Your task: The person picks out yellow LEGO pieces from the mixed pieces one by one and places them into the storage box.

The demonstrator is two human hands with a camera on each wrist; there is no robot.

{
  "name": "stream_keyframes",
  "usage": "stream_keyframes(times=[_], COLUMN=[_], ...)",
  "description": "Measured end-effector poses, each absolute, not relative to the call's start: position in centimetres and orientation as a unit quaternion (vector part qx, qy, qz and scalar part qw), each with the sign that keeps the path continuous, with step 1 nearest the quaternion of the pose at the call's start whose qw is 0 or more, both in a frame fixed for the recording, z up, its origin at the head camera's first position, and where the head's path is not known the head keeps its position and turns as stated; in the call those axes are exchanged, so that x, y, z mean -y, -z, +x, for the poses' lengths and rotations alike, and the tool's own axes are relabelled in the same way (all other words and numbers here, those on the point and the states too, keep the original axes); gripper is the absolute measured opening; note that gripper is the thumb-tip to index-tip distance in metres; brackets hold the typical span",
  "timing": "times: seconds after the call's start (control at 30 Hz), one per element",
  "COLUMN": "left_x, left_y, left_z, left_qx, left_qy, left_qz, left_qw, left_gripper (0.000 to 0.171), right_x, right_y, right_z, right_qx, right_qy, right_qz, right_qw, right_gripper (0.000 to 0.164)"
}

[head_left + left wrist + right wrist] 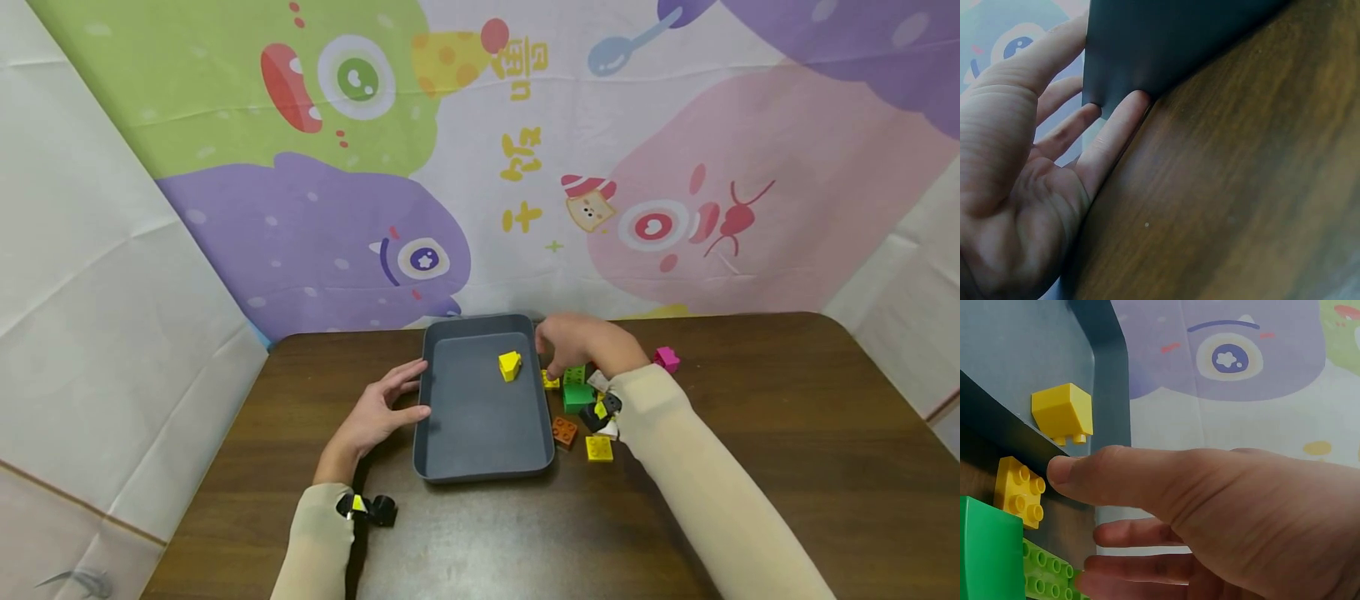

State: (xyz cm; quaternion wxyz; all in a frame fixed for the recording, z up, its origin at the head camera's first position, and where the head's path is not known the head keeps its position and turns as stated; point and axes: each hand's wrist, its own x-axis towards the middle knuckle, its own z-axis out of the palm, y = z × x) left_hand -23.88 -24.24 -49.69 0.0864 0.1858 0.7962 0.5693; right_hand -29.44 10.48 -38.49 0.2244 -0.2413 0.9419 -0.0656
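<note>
A dark grey tray lies on the table with a yellow slanted brick inside it, toward the far right. My left hand touches the tray's left side with spread fingers; in the left wrist view the fingertips rest against the tray wall. At the far right corner, my right hand hovers by the rim, thumb and fingers apart with nothing between them. Close beneath it are a yellow studded brick, a light green brick and a green brick.
Right of the tray lie an orange-brown brick, another yellow brick and white pieces partly hidden by the right wrist. A magenta brick sits farther right. A cartoon-printed cloth hangs behind the wooden table.
</note>
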Motion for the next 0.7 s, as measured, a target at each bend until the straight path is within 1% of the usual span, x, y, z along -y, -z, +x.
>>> stream_keyframes(times=[0.2, 0.47, 0.7], left_x=[24.2, 24.2, 24.3], left_y=[49.7, 49.7, 49.7], left_z=[-23.9, -23.8, -23.9], left_qx=[-0.796, -0.797, -0.799], left_qy=[-0.570, -0.569, -0.567], left_qz=[0.182, 0.182, 0.181], left_qw=[0.087, 0.088, 0.087], left_gripper=[0.075, 0.075, 0.075], right_x=[-10.3, -10.3, -10.4], right_y=[38.8, 39.5, 39.8], right_z=[-29.5, -29.7, -29.6], right_qx=[-0.941, -0.940, -0.938], right_qy=[0.057, 0.063, 0.102], right_qz=[-0.237, -0.242, -0.234], right_qw=[0.235, 0.231, 0.236], right_gripper=[0.043, 0.047, 0.047])
